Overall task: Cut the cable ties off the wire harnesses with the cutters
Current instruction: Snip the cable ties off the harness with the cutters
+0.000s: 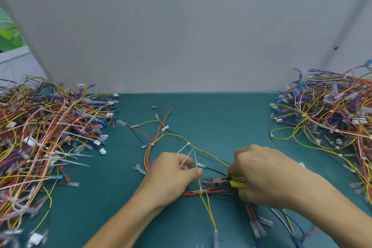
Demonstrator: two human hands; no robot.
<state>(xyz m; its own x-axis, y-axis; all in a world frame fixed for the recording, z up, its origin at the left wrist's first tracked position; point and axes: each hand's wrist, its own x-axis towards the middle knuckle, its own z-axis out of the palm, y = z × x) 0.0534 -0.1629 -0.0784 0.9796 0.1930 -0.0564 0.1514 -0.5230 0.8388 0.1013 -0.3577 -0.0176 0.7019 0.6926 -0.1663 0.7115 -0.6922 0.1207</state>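
Left hand: curled, pinching the tail of a translucent white plastic cable tie | Right hand: gripping yellow-handled steel cutters, tip just beside that tie | Red-and-yellow wire harness: on the teal counter, between both hands, tie looped round it | Multicoloured harness piles: left, right

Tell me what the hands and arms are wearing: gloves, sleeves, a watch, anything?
The left hand and right hand are bare: no gloves, rings or tape in view. The left forearm and right forearm are bare too, with no sleeve, watch or band showing up to the frame edge.
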